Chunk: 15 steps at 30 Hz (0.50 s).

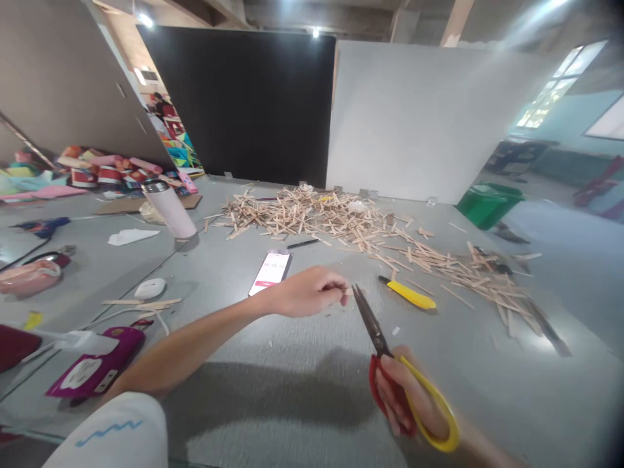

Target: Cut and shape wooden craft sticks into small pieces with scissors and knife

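Observation:
My right hand (402, 393) grips a pair of scissors (376, 331) with one red and one yellow handle loop. The blades point up and left, and their tips lie close to my left fingertips. My left hand (312, 291) is closed in a pinch above the grey table. A small piece of thin wood (348, 292) sticks out from between thumb and fingers toward the blades; most of it is hidden. Just behind that wrist lies a phone (270, 272) with its screen lit. To the right of the scissor tips rests a yellow utility knife (409, 294).
A wide heap of thin wooden sticks (312, 218) covers the table's back and trails right. At left stand a pink tumbler (170, 209), a white mouse-shaped object (150, 288) and a purple power strip (100, 364) with cables. A green bin (489, 203) is beyond the right edge.

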Motion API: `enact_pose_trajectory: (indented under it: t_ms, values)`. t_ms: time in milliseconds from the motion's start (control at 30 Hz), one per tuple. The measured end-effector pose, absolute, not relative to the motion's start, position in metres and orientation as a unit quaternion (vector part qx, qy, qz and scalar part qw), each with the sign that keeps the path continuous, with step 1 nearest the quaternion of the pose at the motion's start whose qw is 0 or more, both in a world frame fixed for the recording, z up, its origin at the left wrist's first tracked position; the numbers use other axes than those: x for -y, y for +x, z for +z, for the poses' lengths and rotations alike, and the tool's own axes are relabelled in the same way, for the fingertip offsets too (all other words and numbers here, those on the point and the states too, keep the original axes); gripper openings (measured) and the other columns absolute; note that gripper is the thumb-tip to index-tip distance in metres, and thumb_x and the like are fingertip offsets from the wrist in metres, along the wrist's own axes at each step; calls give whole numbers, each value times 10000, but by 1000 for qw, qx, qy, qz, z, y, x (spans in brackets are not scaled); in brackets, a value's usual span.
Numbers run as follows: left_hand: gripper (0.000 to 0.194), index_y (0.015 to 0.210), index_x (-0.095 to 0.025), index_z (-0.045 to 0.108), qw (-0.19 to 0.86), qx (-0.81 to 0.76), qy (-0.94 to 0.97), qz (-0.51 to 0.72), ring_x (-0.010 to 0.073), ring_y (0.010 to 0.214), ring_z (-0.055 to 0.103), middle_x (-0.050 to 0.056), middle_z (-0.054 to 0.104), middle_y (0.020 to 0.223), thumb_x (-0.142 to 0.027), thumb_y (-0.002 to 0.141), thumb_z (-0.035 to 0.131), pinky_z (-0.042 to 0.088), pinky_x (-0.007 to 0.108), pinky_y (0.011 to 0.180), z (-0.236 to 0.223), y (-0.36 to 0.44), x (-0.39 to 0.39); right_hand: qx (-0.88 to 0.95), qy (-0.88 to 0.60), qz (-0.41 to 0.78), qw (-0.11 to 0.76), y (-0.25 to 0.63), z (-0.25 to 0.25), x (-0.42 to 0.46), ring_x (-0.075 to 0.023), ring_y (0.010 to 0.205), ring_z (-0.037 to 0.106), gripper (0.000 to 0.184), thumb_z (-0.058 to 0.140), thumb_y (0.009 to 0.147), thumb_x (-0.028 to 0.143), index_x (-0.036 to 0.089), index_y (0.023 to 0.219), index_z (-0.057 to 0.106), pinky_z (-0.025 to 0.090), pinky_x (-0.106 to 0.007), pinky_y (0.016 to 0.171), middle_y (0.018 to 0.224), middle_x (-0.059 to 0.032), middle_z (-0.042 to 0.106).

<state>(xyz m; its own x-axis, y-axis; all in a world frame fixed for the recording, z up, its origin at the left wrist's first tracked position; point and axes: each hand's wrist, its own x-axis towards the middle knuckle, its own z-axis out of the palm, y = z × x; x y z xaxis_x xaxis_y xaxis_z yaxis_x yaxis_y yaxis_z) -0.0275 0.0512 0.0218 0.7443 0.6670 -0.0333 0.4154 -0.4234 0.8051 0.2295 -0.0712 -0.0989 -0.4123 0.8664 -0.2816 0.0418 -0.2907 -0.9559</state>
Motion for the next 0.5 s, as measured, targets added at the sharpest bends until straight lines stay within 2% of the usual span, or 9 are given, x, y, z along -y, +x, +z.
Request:
enact_pose_trajectory:
  t_ms: [100,333,500]
  values:
    - [324,866,-167,713,402,-326,843,149,127,602,433,-14,557,701,-269,1044,462,288,294,620,20,-29,-56,527,-444,654,312,231,-101,72,-106,329,394,730,512,987,839,258,549,440,342,-241,375,375,56,365]
    - [369,843,-165,703,407,-331,837,155,136,652,501,23,679,841,-299,1072,446,334,303,656,22,-31,-58,532,-473,626,319,237,-108,71,-131,351,412,699,486,991,845,268,600,443,380,-271,406,392,42,382]
    - [371,855,-165,717,403,-330,836,174,143,659,515,24,673,822,-314,1074,457,345,306,660,23,-32,-59,539,-478,632,285,244,-117,65,-132,340,412,719,459,987,866,262,596,462,324,-272,383,388,12,417]
